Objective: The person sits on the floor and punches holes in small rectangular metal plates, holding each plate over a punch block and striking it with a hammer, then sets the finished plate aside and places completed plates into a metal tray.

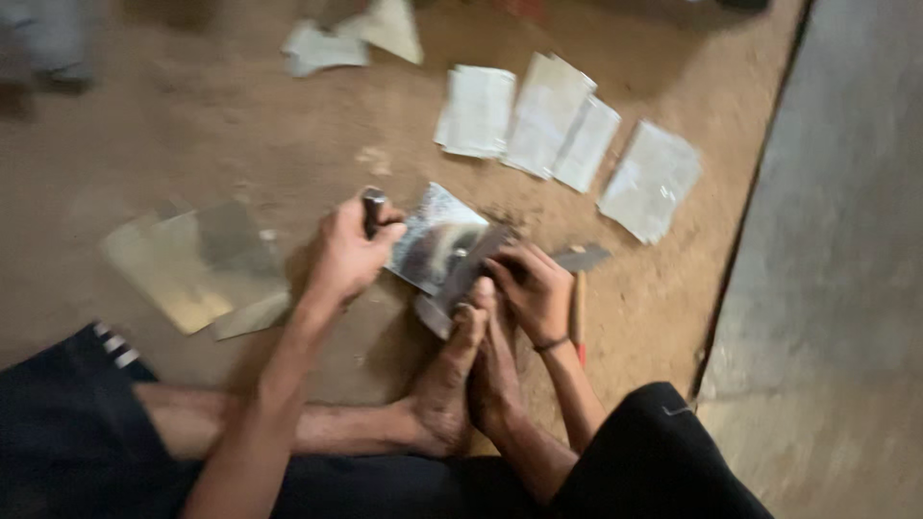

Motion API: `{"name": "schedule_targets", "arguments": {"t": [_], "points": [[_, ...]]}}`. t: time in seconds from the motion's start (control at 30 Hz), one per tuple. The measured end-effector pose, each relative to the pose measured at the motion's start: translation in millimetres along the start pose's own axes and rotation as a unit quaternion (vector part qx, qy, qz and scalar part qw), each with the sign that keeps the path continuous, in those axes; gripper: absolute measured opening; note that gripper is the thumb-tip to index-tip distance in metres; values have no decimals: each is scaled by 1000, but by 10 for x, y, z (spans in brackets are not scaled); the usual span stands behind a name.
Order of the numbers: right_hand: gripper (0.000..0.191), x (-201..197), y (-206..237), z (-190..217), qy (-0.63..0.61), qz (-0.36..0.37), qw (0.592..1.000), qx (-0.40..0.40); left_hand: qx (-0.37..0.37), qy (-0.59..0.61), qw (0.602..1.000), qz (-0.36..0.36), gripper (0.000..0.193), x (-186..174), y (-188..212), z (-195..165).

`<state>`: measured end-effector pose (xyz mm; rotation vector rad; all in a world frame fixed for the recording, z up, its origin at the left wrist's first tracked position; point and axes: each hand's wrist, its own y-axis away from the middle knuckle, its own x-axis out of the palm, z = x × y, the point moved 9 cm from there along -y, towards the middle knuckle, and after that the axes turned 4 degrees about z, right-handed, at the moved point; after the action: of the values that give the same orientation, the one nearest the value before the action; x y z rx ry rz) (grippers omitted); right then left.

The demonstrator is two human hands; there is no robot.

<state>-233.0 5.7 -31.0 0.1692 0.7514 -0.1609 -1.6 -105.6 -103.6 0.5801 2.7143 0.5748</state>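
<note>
While the person sits on the dirt floor (240, 125), the left hand (348, 252) is clenched round a dark handle (373, 207), a tool whose working end is hidden behind the fist. Just right of it, the right hand (535, 288) curls its fingers over the right edge of a small metal sheet (433, 240), pressing it down. That sheet is thin, roughly rectangular, shiny with a dull scorched-looking patch, and lies between the two hands, a dark strip (471, 269) across it. Both bare feet (466, 370) meet at its near edge, toes touching the metal. A thin band circles the right wrist.

Right of the right hand, a grey flat blade (585, 258) and a slim reddish stick (579, 312) lie on the ground. Farther off, four pale rectangular sheets (562, 130) lie in a loose row, some overlapping. Two more crumpled pale pieces (351, 38) lie at the far edge. To the left lies a larger brassy sheet (187, 269), flat and dully reflective. On the right runs a smooth grey concrete slab (846, 240). Motion blur softens all finer detail.
</note>
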Motion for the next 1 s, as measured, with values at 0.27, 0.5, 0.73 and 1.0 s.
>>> {"name": "schedule_targets", "arguments": {"t": [0.27, 0.5, 0.73, 1.0], "points": [[19, -80, -49, -189, -36, 1, 999, 16, 19, 51, 997, 45, 25, 338, -59, 39], [22, -106, 63, -425, -128, -29, 990, 50, 50, -24, 997, 56, 31, 410, -91, -111], [20, -130, 46, -405, -90, -63, 992, 65, 53, -53, 997, 31, 37, 436, -57, -246], [20, -6, 91, -502, -67, -68, 992, 83, 69, -161, 984, -14, 34, 393, -4, -396]]}}
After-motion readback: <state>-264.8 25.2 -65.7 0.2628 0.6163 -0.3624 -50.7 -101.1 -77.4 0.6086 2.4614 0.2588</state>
